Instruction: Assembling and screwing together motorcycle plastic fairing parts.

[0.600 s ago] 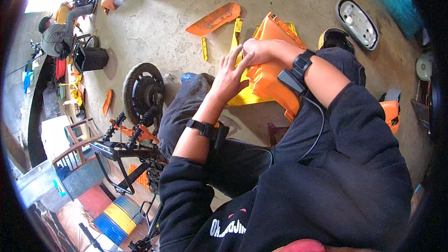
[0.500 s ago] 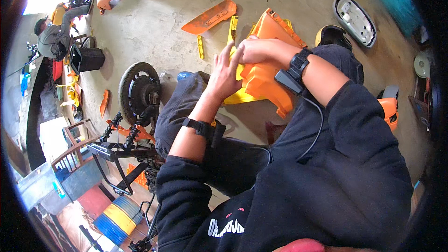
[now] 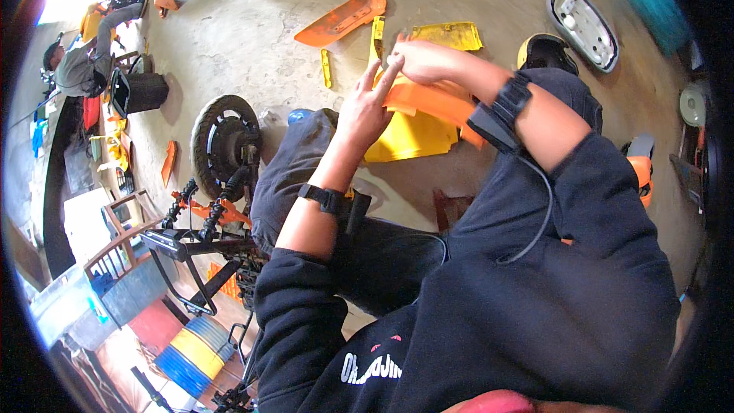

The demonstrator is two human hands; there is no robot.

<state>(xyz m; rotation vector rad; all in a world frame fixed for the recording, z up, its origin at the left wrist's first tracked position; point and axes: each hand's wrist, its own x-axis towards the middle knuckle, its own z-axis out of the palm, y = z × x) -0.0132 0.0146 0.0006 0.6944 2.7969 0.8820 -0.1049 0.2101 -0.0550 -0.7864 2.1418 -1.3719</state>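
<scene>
"Where is the curved orange plastic panel (image 3: 430, 100)?"

"Above a flat yellow plastic panel (image 3: 411, 139) that lies on the grey concrete floor (image 3: 256, 38)."

"What about the bare left hand (image 3: 365, 111)?"

"Its fingers stretch out at the orange panel's left end; I can't tell whether that grip is closed on it."

"And the bare right hand (image 3: 424, 61)?"

"It bends in at the panel's upper edge, just beside the left fingertips. Its fingers are mostly hidden, so I can't tell that grip either."
</scene>
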